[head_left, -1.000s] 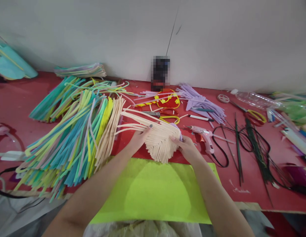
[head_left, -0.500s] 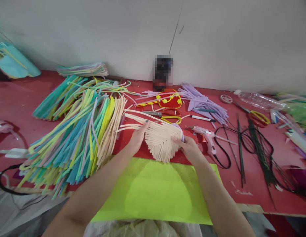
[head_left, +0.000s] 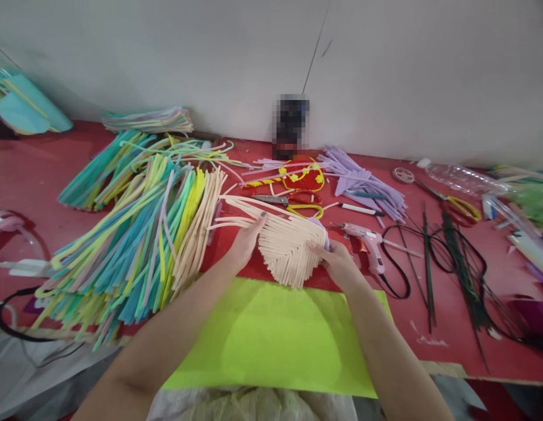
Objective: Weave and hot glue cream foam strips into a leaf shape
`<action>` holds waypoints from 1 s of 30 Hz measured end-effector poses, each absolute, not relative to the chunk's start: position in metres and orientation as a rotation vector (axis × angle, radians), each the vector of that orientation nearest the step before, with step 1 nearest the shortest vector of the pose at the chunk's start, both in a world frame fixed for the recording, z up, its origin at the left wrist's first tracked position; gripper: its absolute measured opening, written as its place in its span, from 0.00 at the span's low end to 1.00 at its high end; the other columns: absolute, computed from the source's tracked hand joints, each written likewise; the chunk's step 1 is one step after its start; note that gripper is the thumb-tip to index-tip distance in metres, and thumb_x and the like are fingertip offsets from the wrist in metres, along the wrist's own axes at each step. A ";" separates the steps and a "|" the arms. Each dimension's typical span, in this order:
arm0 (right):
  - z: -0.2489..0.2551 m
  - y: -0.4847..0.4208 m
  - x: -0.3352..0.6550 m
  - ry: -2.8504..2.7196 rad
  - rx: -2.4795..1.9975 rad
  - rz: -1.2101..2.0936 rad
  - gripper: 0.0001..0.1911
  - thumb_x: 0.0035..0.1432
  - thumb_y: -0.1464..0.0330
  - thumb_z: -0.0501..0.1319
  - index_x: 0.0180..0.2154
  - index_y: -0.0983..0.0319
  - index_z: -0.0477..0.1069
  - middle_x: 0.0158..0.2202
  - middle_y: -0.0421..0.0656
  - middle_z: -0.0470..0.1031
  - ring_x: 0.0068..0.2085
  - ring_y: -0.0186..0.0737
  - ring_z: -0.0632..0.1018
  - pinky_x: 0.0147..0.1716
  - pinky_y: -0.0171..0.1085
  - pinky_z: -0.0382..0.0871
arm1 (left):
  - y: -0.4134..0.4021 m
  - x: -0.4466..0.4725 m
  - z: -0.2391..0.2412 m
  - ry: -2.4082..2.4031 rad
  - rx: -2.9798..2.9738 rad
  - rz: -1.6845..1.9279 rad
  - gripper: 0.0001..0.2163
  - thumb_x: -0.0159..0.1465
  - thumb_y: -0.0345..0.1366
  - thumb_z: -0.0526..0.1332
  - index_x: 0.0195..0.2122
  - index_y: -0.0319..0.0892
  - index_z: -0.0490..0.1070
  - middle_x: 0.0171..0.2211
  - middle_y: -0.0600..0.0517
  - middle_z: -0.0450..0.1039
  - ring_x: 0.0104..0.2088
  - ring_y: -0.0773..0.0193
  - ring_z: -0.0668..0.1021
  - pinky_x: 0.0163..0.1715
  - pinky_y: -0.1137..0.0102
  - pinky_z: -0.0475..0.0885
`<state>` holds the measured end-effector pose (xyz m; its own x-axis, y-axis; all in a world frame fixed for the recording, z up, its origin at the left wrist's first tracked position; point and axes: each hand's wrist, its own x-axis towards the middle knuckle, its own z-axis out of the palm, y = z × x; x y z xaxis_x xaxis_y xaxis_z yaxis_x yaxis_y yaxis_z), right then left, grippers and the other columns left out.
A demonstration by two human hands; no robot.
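A woven piece of cream foam strips (head_left: 285,248) lies on the red table just beyond a lime-green sheet (head_left: 275,339). My left hand (head_left: 245,242) rests on its left side, fingers together and laid over the strips. My right hand (head_left: 336,263) grips its right edge, thumb on top, near a lilac bit at the corner. Loose cream strip ends fan out to the left of the piece.
A big heap of coloured foam strips (head_left: 131,234) fills the left. A pink glue gun (head_left: 367,242) with black cord lies right of my right hand. Scissors (head_left: 293,202), a pen (head_left: 356,209), lilac strips (head_left: 363,181), green wires (head_left: 455,257) and a plastic bottle (head_left: 459,175) lie beyond.
Both hands stay on the cream woven piece. The view has shifted slightly; nothing else has moved.
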<state>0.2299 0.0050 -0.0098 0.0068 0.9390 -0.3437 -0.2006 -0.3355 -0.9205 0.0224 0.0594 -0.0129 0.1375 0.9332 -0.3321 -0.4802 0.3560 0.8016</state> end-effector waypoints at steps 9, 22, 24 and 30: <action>-0.008 0.004 0.230 -0.824 -1.320 1.498 0.19 0.42 0.58 0.72 0.34 0.63 0.77 0.34 0.44 0.81 0.36 0.45 0.80 0.38 0.41 0.73 | 0.059 0.021 -0.014 0.987 0.716 1.105 0.19 0.50 0.47 0.71 0.37 0.38 0.80 0.41 0.46 0.80 0.50 0.51 0.77 0.56 0.58 0.68; -0.010 0.004 0.231 -0.842 -1.338 1.438 0.19 0.41 0.59 0.73 0.35 0.62 0.77 0.33 0.43 0.81 0.35 0.44 0.80 0.34 0.39 0.72 | 0.056 0.017 -0.010 1.211 0.922 0.955 0.18 0.46 0.46 0.72 0.35 0.40 0.79 0.41 0.46 0.80 0.50 0.48 0.77 0.54 0.58 0.68; -0.011 0.004 0.233 -0.880 -1.346 1.429 0.19 0.41 0.59 0.72 0.35 0.62 0.77 0.33 0.42 0.80 0.34 0.42 0.79 0.33 0.38 0.72 | 0.056 0.017 -0.012 1.226 0.934 0.948 0.18 0.47 0.47 0.72 0.35 0.40 0.79 0.41 0.46 0.80 0.50 0.48 0.77 0.54 0.58 0.68; -0.010 0.006 0.231 -0.801 -1.312 1.337 0.18 0.41 0.58 0.72 0.33 0.62 0.77 0.31 0.43 0.80 0.33 0.43 0.79 0.31 0.38 0.73 | 0.061 0.020 -0.013 0.975 0.838 1.057 0.24 0.50 0.52 0.69 0.41 0.38 0.78 0.39 0.46 0.80 0.45 0.51 0.79 0.50 0.57 0.70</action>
